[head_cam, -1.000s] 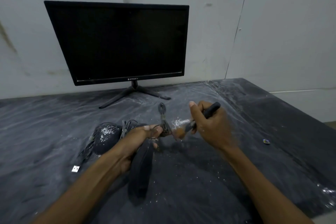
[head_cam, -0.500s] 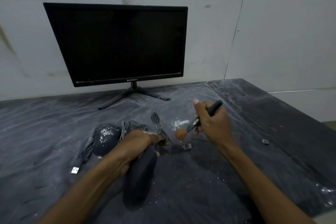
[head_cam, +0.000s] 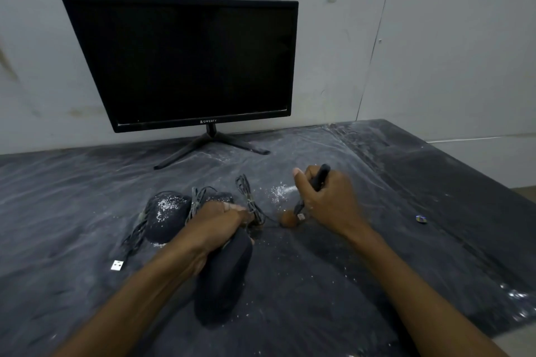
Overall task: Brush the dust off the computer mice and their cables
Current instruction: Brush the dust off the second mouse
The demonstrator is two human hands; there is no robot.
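With the left hand (head_cam: 223,214) pinching the bundled cable (head_cam: 251,206) at mid-frame above its mouse (head_cam: 223,278), and the right hand (head_cam: 327,203) fisted round the brush (head_cam: 290,218), it seems best to flick lightly outward along the cable toward its plug (head_cam: 301,216)

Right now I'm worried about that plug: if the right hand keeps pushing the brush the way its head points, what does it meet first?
The right hand aims the brush down and left. The small USB plug sits right at the bristles, then the bundled cable held by the left hand. Depth is uncertain.
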